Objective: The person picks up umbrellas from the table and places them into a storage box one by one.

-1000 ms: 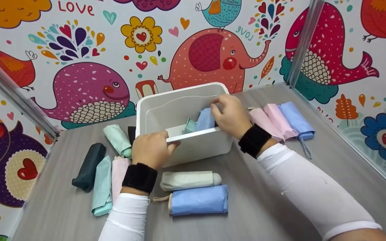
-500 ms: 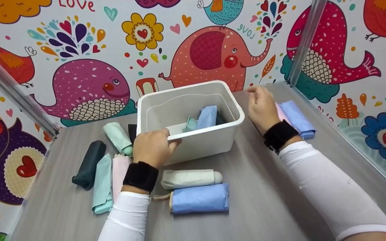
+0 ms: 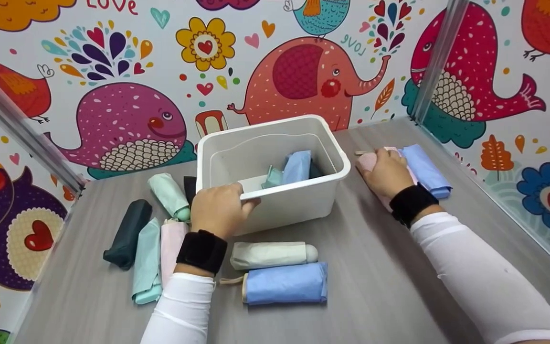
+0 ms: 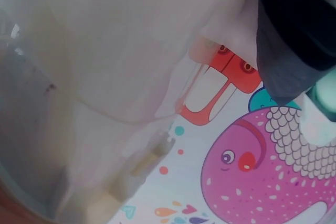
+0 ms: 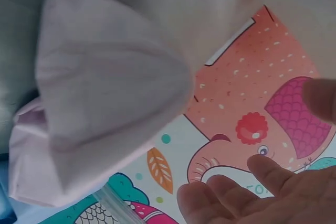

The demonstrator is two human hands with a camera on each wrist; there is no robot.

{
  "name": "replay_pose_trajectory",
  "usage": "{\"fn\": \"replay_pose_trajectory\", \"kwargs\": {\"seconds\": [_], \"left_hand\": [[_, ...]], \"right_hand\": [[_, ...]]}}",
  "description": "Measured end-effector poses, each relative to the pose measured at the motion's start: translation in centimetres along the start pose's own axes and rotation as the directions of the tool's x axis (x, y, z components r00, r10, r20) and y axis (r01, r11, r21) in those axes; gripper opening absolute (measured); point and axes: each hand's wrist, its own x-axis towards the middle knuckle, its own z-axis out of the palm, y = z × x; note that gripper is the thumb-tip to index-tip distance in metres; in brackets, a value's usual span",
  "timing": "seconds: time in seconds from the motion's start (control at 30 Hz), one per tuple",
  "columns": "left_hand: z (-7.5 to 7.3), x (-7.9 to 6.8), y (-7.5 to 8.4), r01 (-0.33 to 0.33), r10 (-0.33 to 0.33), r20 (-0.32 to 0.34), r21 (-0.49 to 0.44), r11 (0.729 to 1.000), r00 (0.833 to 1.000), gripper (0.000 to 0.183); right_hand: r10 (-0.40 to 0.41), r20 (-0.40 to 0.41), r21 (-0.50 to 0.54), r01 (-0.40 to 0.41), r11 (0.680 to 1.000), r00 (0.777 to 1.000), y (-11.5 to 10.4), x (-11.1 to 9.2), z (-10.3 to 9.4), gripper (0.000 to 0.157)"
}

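Observation:
My left hand (image 3: 220,208) grips the front left rim of a white plastic bin (image 3: 294,205). Inside the bin lie a blue folding umbrella (image 3: 298,167), a mint one (image 3: 273,177) and a dark one, partly hidden. To the bin's right, my right hand (image 3: 389,174) is over a pink folding umbrella (image 3: 365,161), covering much of it. The right wrist view has the thumb and fingers spread, with the pink umbrella's cloth (image 5: 105,77) beside them. Another pink umbrella is mostly hidden by this hand, and a blue umbrella (image 3: 425,172) lies just right of it.
Before the bin lie a cream umbrella (image 3: 268,255) and a blue umbrella (image 3: 287,284). Left of it are a pale green umbrella (image 3: 167,193), a dark green one (image 3: 129,234), a teal one (image 3: 147,260), a pink one (image 3: 172,246) and a partly hidden black item (image 3: 189,188). Printed walls enclose the table.
My right hand has left the bin's right side, swung out to the right and come down onto the pink umbrellas. The left hand stays on the rim.

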Motion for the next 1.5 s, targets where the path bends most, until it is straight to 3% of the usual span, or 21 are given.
{"fn": "replay_pose_trajectory", "kwargs": {"seconds": [0.27, 0.43, 0.9, 1.3, 1.5], "left_hand": [[-0.1, 0.0, 0.0, 0.003, -0.003, 0.004, 0.0, 1.0, 1.0, 0.048], [-0.1, 0.0, 0.1, 0.009, -0.008, 0.011, -0.006, 1.0, 1.0, 0.048], [0.3, 0.0, -0.1, 0.003, -0.002, -0.014, 0.002, 1.0, 1.0, 0.048], [0.2, -0.1, 0.0, -0.002, 0.002, -0.031, -0.005, 1.0, 1.0, 0.048], [0.1, 0.0, 0.0, 0.002, -0.002, -0.024, -0.007, 1.0, 1.0, 0.048]], "right_hand": [[0.029, 0.105, -0.029, -0.026, 0.999, 0.994, 0.9, -0.6, 0.5, 0.083], [0.036, 0.14, -0.054, -0.028, 0.998, 0.99, 1.4, -0.9, 0.9, 0.081], [0.04, 0.146, -0.071, -0.03, 0.997, 0.988, 2.2, -1.6, 2.1, 0.074], [0.007, 0.091, -0.135, 0.006, 0.991, 0.996, 2.2, -2.0, 3.0, 0.042], [0.023, 0.097, -0.137, -0.01, 0.991, 0.995, 2.1, -2.2, 3.2, 0.046]]}}
